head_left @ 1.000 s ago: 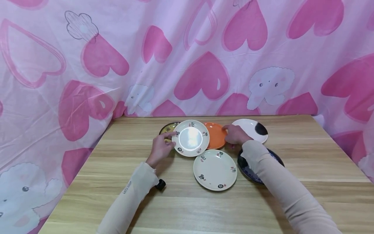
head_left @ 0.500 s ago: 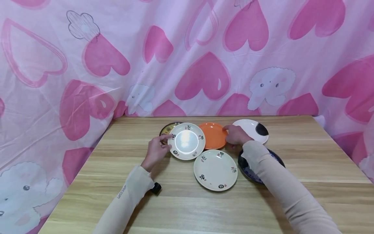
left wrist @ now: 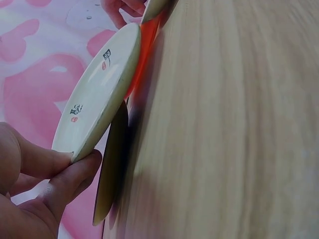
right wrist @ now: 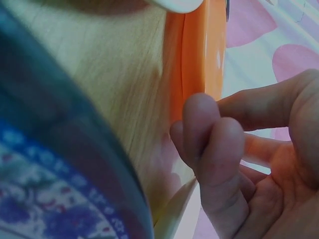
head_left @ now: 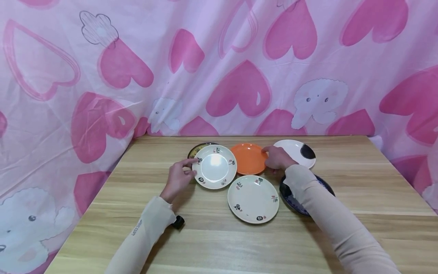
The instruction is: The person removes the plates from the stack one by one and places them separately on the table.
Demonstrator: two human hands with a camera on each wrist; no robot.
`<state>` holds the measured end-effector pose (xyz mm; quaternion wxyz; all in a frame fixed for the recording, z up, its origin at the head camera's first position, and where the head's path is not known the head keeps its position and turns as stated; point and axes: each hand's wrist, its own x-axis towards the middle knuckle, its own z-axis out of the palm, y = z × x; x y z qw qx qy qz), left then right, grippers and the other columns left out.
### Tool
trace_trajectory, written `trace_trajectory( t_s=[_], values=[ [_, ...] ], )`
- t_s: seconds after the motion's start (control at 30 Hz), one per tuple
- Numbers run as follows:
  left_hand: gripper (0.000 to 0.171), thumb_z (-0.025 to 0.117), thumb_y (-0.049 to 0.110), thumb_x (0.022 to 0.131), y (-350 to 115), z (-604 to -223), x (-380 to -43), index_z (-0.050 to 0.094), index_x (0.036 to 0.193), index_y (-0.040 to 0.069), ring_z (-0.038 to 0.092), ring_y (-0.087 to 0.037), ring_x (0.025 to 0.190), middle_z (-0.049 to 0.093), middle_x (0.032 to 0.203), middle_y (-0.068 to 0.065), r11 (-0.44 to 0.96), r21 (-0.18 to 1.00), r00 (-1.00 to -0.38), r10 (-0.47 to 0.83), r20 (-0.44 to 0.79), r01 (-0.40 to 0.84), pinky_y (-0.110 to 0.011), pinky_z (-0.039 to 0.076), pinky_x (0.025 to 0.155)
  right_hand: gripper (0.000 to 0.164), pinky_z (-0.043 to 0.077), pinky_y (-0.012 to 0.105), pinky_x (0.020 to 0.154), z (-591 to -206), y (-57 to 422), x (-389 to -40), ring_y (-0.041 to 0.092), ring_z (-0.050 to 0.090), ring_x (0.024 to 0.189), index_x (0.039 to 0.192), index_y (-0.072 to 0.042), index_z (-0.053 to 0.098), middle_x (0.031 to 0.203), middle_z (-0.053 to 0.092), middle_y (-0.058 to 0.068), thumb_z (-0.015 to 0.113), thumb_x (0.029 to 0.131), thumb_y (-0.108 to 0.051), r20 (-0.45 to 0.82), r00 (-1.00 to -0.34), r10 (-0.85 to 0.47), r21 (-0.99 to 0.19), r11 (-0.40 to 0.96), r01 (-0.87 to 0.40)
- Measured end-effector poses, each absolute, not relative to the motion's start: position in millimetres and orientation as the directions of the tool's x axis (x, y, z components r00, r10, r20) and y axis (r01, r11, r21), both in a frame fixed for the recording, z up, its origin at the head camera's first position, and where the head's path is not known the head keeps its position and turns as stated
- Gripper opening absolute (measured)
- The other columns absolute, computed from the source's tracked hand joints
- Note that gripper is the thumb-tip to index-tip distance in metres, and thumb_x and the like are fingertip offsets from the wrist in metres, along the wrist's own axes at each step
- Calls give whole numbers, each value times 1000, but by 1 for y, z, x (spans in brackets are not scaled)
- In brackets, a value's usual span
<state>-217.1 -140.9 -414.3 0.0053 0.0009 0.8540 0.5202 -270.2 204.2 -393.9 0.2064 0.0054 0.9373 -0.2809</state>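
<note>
My left hand pinches the left rim of a small white plate printed with black and red characters. In the left wrist view this plate hangs above a yellow plate with a dark rim, which it partly covers. My right hand has its curled fingers at the right rim of an orange plate lying on the table. The right wrist view shows those fingertips against the orange edge; their exact grip is partly hidden.
A larger white plate with characters lies in front of the orange one. Under the right forearm is a dark blue patterned plate. A white plate with a black patch sits behind it. The wooden table ends at a pink curtain.
My left hand has carried the small white plate to the left and slightly nearer, off the orange plate and over the yellow one. The right hand stays at the orange rim.
</note>
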Motion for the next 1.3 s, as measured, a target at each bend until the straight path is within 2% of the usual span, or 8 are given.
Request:
trace_trajectory(
  t_s=[0.27,0.47,0.57,0.9,1.0,1.13,1.23,1.3],
  values=[
    [49,66,-10,86,-147,-414,-213,65,132,8,72,-18,86,63,118,-19,455,890,-999,5,-33,-27,-22,58,63,62,52,24,48,-394,204,-270,17,59,54,150,-7,41,134,51,28,53,90,-2,-371,-921,-116,-517,850,101],
    [47,66,-9,86,-154,-416,-209,66,130,7,68,-12,69,65,115,-20,488,873,-1000,11,-15,-8,-18,49,51,61,54,25,49,-392,205,-268,17,58,53,151,-7,40,139,48,27,53,91,-4,-372,-920,-123,-509,856,92],
    [48,66,-9,86,-157,-417,-207,65,131,7,63,-10,63,64,115,-20,492,871,-1000,15,-25,-15,-17,49,51,60,54,25,50,-392,205,-268,18,58,53,150,-6,41,140,47,28,53,91,-4,-363,-923,-126,-504,860,80],
    [48,67,-11,84,-163,-420,-199,66,129,5,72,-16,85,68,114,-22,517,856,-1000,16,10,17,-19,59,68,62,53,24,50,-393,204,-270,18,57,54,151,-7,41,140,47,27,54,91,-4,-384,-916,-115,-509,854,106],
    [46,66,-10,85,-166,-420,-197,67,128,5,71,-14,79,68,112,-21,516,856,-1000,23,10,20,-19,59,68,61,53,24,49,-393,204,-271,18,58,53,150,-6,41,140,46,27,53,90,-4,-375,-919,-123,-507,857,92],
    [43,64,-9,86,-169,-421,-195,68,126,6,61,-9,63,68,110,-20,505,863,-999,31,-9,8,-18,54,63,60,53,24,49,-393,205,-270,17,58,52,150,-6,42,140,47,28,53,91,-5,-369,-920,-129,-501,862,80],
    [42,64,-8,87,-171,-421,-194,69,126,6,54,-8,59,67,111,-20,509,861,-999,37,-24,-2,-17,51,60,60,53,25,49,-393,205,-270,17,59,52,150,-6,42,140,47,28,53,91,-5,-370,-920,-130,-501,862,80],
    [42,64,-8,87,-173,-421,-193,68,126,5,56,-9,62,67,112,-21,515,857,-999,41,-28,-3,-17,50,60,60,53,25,49,-393,205,-270,17,59,52,150,-6,42,140,48,28,53,91,-5,-368,-920,-130,-503,861,79]
  ],
)
